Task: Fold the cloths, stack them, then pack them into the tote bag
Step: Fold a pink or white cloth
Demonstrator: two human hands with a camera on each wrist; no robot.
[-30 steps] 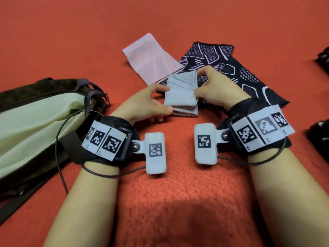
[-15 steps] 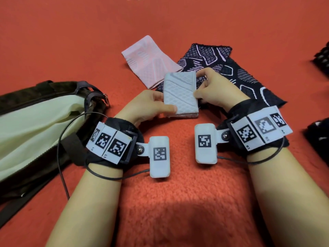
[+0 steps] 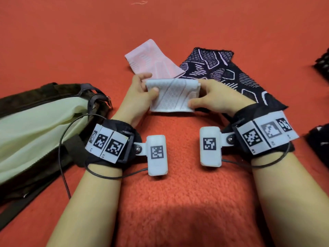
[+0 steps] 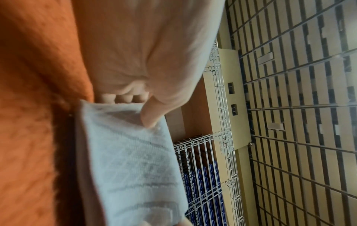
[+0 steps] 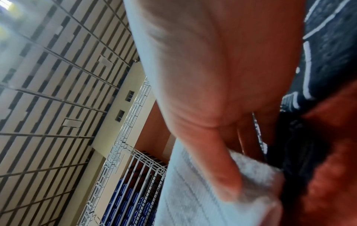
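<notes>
A folded light grey cloth (image 3: 172, 97) is held up off the red surface between both hands. My left hand (image 3: 142, 94) pinches its left edge with thumb on top and fingers behind. My right hand (image 3: 211, 97) pinches its right edge the same way. The left wrist view shows the grey cloth (image 4: 131, 160) under my thumb; the right wrist view shows the grey cloth (image 5: 203, 191) under the other thumb. A folded pink cloth (image 3: 153, 59) lies just beyond. A black patterned cloth (image 3: 229, 72) lies spread at the right. The tote bag (image 3: 35, 125), dark with a pale green lining, lies at the left.
The red fleece surface (image 3: 178, 193) covers the whole work area. Dark objects (image 3: 320, 145) sit at the right edge, partly cut off. A thin cable (image 3: 62, 157) from the left wrist band loops over the bag's edge.
The grey cloth has been turned from upright to lying crosswise between the hands. Both hands moved apart to hold its two short ends.
</notes>
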